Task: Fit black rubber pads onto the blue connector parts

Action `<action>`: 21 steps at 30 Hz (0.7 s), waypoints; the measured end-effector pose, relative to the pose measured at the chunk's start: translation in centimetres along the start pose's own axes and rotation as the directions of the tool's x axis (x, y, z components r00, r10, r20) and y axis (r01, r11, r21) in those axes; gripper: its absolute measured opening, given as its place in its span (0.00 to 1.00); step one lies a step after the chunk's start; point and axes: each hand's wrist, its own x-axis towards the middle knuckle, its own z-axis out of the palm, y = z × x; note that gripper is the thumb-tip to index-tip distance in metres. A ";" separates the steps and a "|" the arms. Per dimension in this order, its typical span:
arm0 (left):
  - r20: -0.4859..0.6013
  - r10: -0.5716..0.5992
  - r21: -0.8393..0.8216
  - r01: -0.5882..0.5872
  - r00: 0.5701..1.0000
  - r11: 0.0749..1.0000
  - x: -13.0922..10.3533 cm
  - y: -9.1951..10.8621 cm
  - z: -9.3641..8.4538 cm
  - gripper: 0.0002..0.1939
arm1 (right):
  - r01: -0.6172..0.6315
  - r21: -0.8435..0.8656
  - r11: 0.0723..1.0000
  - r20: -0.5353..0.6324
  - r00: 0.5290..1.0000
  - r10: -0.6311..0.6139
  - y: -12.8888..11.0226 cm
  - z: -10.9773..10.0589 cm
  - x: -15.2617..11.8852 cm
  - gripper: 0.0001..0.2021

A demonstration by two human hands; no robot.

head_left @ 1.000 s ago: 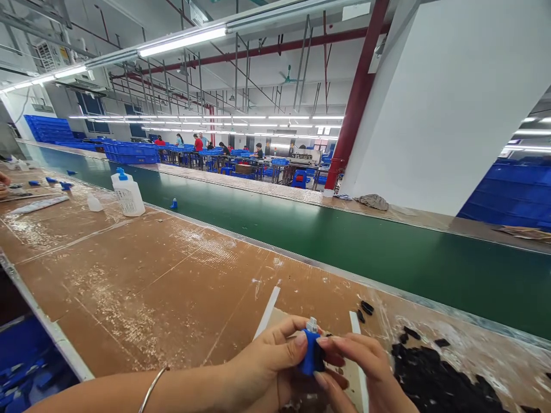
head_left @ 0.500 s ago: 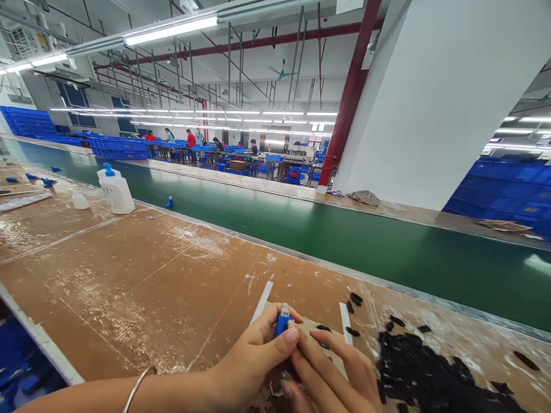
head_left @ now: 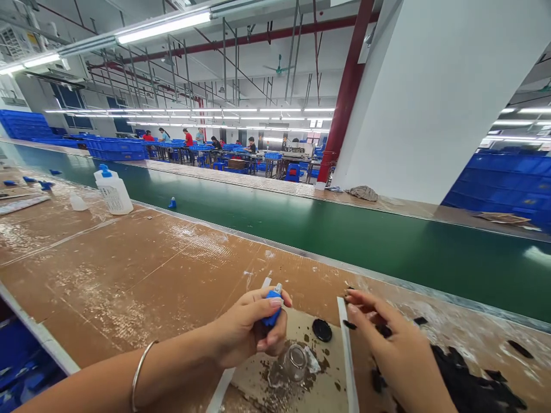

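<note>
Factory lighting runs in strips across the upper left of the frame, over a brown counter (head_left: 142,258) that fills the lower left and centre; at the far left stands a white bottle (head_left: 112,193) with a blue cap, and behind it a green conveyor belt (head_left: 344,235) crosses toward the right. Low in the centre, the left hand (head_left: 247,332) has its fingers (head_left: 275,302) closed round a small blue part (head_left: 272,310), held just above a stained pad (head_left: 318,367); on that pad lie a clear glass piece (head_left: 295,361) and a black disc (head_left: 322,330). Right of these, the right hand (head_left: 396,350) hovers with fingers loosely spread, holding nothing visible, over a pile of black pieces (head_left: 469,390) in the lower right corner.
</note>
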 end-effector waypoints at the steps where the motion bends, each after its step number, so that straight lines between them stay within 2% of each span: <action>1: 0.044 -0.019 -0.029 0.021 0.999 0.999 0.0 0.1 -0.1 0.06 | 0.064 -0.135 0.989 0.056 0.997 -0.057 0.9 -0.1 0.6 0.19; 2: 0.084 -0.037 -0.054 0.042 0.996 0.998 -0.1 0.1 -0.1 0.06 | 0.135 -0.244 0.960 0.138 0.985 -0.103 1.7 0.1 1.1 0.20; 5: 0.159 -0.074 -0.085 0.089 0.984 0.992 -0.2 0.1 -0.2 0.07 | 0.215 -0.334 0.918 0.259 0.957 -0.129 3.5 1.0 1.7 0.21; 8: 0.170 -0.067 -0.053 0.077 0.983 0.996 -0.3 0.0 -0.4 0.09 | 0.216 -0.382 0.898 0.256 0.959 -0.122 4.3 1.9 1.5 0.23; 10: 0.164 -0.069 -0.007 0.071 0.984 0.997 -0.2 -0.1 -0.6 0.15 | 0.228 -0.418 0.879 0.240 0.961 -0.135 4.6 2.2 1.4 0.24; 13: 0.139 -0.118 0.056 0.111 0.983 0.992 0.0 -0.1 -0.9 0.27 | 0.282 -0.446 0.850 0.236 0.953 -0.192 5.3 2.4 1.6 0.22; 15: 0.104 -0.142 0.090 0.133 0.984 0.987 0.1 -0.1 -1.0 0.30 | 0.331 -0.452 0.829 0.241 0.939 -0.244 5.8 2.5 1.7 0.20; 18: 0.017 -0.125 0.135 0.122 0.992 0.983 0.3 -0.1 -1.0 0.30 | 0.381 -0.460 0.802 0.234 0.923 -0.304 6.1 2.7 1.5 0.17; 21: -0.061 -0.092 0.167 0.101 0.994 0.981 0.4 -0.1 -0.9 0.26 | 0.369 -0.471 0.801 0.194 0.929 -0.314 5.7 3.0 1.0 0.18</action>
